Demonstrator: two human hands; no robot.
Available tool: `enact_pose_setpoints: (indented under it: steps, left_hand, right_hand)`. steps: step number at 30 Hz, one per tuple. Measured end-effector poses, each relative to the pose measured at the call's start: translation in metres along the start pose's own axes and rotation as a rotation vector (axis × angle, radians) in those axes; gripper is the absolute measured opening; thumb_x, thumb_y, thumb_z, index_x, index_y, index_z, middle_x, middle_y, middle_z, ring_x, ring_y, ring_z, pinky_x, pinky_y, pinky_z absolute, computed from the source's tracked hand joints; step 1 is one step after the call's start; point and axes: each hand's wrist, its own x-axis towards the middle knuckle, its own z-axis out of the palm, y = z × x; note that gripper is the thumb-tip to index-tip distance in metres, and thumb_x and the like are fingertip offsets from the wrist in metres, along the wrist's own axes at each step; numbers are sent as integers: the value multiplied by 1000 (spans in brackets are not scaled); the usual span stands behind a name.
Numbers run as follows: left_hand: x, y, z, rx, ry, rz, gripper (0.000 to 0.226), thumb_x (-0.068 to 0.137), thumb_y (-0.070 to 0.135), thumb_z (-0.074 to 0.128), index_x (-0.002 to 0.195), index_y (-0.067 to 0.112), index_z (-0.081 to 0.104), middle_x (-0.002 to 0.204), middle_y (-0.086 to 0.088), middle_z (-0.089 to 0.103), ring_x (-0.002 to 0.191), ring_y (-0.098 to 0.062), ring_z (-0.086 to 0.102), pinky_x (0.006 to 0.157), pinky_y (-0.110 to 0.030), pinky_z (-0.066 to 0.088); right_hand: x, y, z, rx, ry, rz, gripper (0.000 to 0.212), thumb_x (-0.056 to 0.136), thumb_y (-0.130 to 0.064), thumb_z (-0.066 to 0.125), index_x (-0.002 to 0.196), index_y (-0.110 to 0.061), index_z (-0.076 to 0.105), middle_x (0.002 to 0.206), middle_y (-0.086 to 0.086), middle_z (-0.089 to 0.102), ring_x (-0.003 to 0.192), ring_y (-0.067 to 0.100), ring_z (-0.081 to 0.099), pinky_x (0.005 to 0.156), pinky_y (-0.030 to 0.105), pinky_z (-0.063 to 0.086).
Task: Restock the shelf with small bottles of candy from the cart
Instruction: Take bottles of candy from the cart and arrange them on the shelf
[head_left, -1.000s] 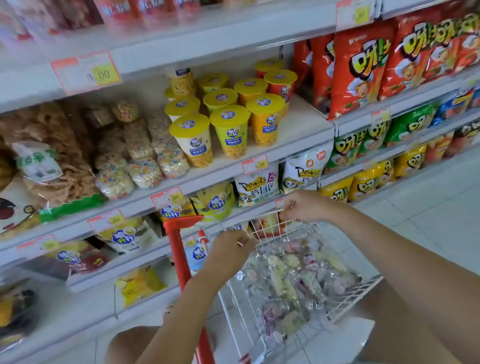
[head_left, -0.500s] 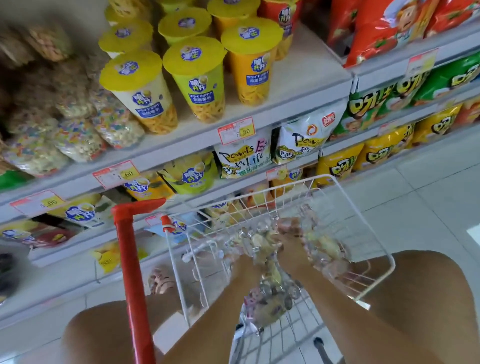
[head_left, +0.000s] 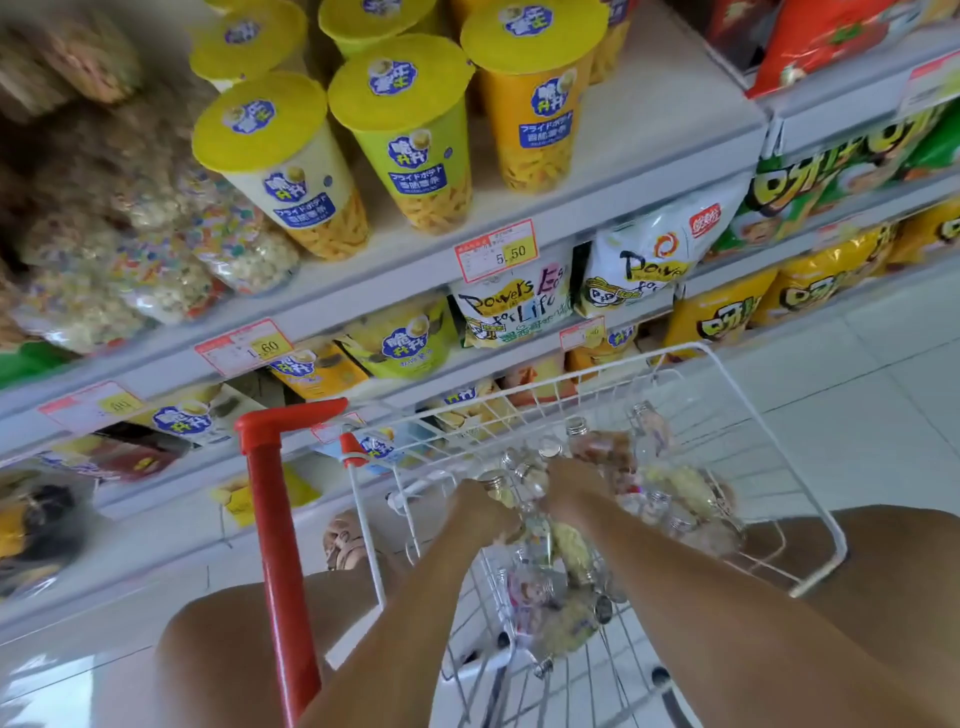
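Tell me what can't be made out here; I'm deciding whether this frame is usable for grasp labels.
Head view:
Fingers of the left hand and right hand: sunk among the small bottles in the cart, hidden by the hands' backs; grip unclear.
Snack bags, far left: motion-blurred.
Leftmost price tag: blurred, number unreadable.
Rear yellow-lidded cups: cut off by the top edge.

The small bottles of candy (head_left: 567, 552) are clear with silvery screw caps and hold pale yellow, pink and brownish sweets. They lie heaped in a jumble, most on their sides at mixed angles, a few upright toward the far end. The heap fills the bottom of the cart (head_left: 524, 385), a white wire basket with a red handle post (head_left: 275, 519). Just beyond its far rim stands the white, tiered shelf (head_left: 660, 119).
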Motion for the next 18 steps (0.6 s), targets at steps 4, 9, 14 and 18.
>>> enact_pose_setpoints:
  steps: [4,9,14,18]
  left_hand:
    - [-31,6,-40,-36,88,205,43,82,17,71,116,1,49,83,-2,52,57,-8,45,43,-14,37]
    - [-94,13,-83,-210,168,454,30,83,24,71,104,14,51,87,-3,60,68,-15,54,66,-29,45]
    - [-183,13,-132,-697,39,680,20,87,12,63,105,19,62,85,2,68,82,-13,64,83,-37,50]
    - [-239,-1,-170,-905,58,853,29,84,7,57,111,17,59,72,4,64,58,-5,62,84,-48,53]
  right_hand:
    - [-3,-6,-20,22,-107,-4,26,86,-20,67,106,-5,62,81,1,63,58,11,51,44,19,38]
    - [-54,-13,-71,592,-214,-263,15,86,-21,64,91,-13,52,59,-7,50,50,6,43,51,19,34]
    - [-132,-46,-125,1030,-349,-536,25,75,-11,67,98,-10,57,58,-5,47,47,8,40,45,16,33]
    - [-195,-88,-163,1092,-348,-747,43,53,-25,75,96,-21,69,61,-4,53,47,7,40,43,15,29]
